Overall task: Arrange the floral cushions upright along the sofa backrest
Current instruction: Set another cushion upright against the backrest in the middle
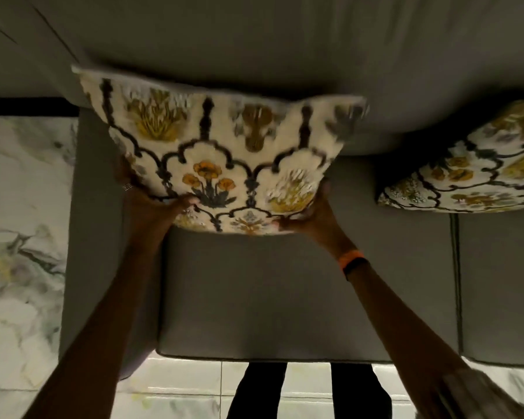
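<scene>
A cream floral cushion [218, 152] with dark arch outlines and yellow flowers leans with its top edge against the grey sofa backrest [254, 49]. My left hand [152, 204] grips its lower left corner, and my right hand [312, 219] grips its lower right corner. Its bottom edge hangs just above the grey seat cushion [285, 297]. The cushion is blurred by motion. A second floral cushion [478, 173] lies tilted against the backrest at the right edge, partly cut off by the frame.
The sofa's left armrest [94, 237] runs down beside my left arm. Marbled floor [18, 237] lies to the left, and pale tiles [309, 385] show below the seat front, where my dark trouser legs [354, 394] stand.
</scene>
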Tool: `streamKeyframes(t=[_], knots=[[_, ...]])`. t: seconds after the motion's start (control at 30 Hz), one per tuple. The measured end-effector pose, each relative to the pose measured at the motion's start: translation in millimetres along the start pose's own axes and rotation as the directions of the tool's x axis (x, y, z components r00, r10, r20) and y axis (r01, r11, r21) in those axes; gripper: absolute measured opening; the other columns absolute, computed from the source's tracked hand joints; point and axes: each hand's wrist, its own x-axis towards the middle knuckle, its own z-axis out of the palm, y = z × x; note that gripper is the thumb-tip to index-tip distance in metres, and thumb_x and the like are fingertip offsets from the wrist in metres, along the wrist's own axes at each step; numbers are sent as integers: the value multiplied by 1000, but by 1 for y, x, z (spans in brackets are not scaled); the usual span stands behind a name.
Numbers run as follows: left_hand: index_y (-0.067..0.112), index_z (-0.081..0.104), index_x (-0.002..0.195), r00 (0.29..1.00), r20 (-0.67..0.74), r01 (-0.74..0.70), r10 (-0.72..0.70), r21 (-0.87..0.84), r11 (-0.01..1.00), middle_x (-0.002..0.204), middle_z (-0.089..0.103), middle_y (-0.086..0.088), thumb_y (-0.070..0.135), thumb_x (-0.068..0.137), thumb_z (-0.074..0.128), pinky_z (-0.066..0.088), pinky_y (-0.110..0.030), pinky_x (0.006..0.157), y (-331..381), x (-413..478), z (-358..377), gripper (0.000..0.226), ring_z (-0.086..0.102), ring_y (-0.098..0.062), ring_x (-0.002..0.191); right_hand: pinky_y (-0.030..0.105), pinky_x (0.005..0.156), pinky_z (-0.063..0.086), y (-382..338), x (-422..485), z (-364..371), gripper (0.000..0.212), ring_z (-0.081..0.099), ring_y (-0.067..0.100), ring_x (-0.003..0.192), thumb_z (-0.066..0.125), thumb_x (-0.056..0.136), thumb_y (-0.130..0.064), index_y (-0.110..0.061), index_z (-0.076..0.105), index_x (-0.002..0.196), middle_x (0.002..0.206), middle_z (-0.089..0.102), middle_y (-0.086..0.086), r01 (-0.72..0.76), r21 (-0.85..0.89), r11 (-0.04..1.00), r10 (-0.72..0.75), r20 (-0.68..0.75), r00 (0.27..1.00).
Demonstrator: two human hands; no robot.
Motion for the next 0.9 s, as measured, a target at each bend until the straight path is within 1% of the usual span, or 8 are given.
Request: streamKeyframes(t=[0.13, 0.23, 0.3, 0.43, 0.6, 0.67, 0.8, 0.9], knots=[[17, 18, 157, 995, 96, 37, -39, 23, 999, 162, 29, -3, 69, 35, 91, 31, -44, 122, -16, 28, 9, 152, 32, -16, 147, 16, 97, 55, 2, 29, 14, 117, 63, -14, 100, 100, 53, -14, 1, 35, 150, 137, 60, 5, -91, -46, 995, 92, 31, 995], [10, 28, 153, 1000, 5, 0, -1, 12, 1000, 158, 36, -5, 55, 46, 96, 37, -38, 118, 17, 10, 16, 135, 39, -16, 143, -2, 83, 48, -1, 34, 14, 109, 61, -20, 91, 99, 53, -9, 1, 40, 145, 126, 66, 3, -22, -42, 999, 19, -78, 997], [6, 33, 150, 999, -53, -1, 1, 2, 1000, 151, 37, 4, 26, 63, 95, 41, -16, 109, 12, -3, 24, 108, 42, -9, 135, 6, 92, 50, 7, 31, 10, 101, 62, -11, 106, 98, 55, -10, -10, 40, 137, 127, 64, -2, 7, -70, 997, -16, -137, 990], [24, 16, 157, 987, -114, 115, -117, -19, 993, 162, 28, 0, 47, 55, 95, 43, -24, 112, -5, -31, 50, 131, 34, -14, 146, 46, 114, 45, 19, 22, -6, 103, 47, 26, 140, 91, 66, -10, -22, 29, 149, 153, 44, 9, 65, -147, 987, -86, -143, 986], [14, 12, 158, 932, 58, 357, -358, 30, 934, 162, 19, -24, 47, 62, 86, 36, -52, 117, -7, -107, 133, 125, 29, -43, 146, 35, 119, 34, 56, -14, -63, 101, 35, 29, 148, 85, 75, -8, -20, 27, 157, 162, 30, 9, -75, -293, 953, 39, -129, 991], [13, 18, 157, 915, 165, 333, -367, 202, 921, 159, 25, -22, 39, 61, 91, 38, -48, 114, -8, -138, 176, 123, 35, -40, 142, 33, 117, 37, 80, -38, -103, 95, 39, 25, 145, 85, 76, -11, -22, 32, 154, 159, 36, 7, -135, -285, 949, 83, -186, 979], [12, 24, 156, 878, 434, 95, -203, 256, 962, 159, 26, -17, 31, 70, 89, 33, -28, 105, 24, -175, 267, 110, 35, -31, 143, 51, 107, 50, 121, -75, -216, 82, 51, 30, 133, 85, 77, -10, -10, 44, 147, 148, 49, 13, -299, -104, 949, 224, -447, 866], [25, 17, 157, 867, 489, 42, -99, 125, 991, 163, 21, -9, 52, 58, 90, 37, -37, 111, 72, -172, 327, 125, 31, -26, 146, 53, 105, 50, 140, -91, -313, 96, 53, 35, 130, 90, 69, -15, -9, 38, 149, 139, 48, 8, -269, 60, 961, 238, -673, 700]])
